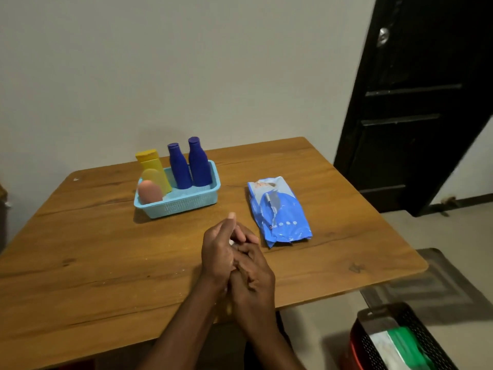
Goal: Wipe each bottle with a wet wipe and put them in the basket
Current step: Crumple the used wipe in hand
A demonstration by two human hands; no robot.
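A light blue basket [186,202] stands on the wooden table [106,249] at the back centre. Inside it two dark blue bottles [180,168] [198,162] stand upright, with a yellow bottle [150,161], a pale yellow rounded bottle [156,176] and a pink one [150,192] at the left end. My left hand [217,252] and my right hand [253,273] are pressed together above the table in front of the basket. A small white wet wipe [231,243] shows between their fingers, mostly hidden.
A blue wet-wipe packet [278,212] lies flat to the right of the basket. On the floor at lower right sits a black mesh bin [432,335] with white and green contents over a red container [352,351]. A dark door [413,102] stands at right.
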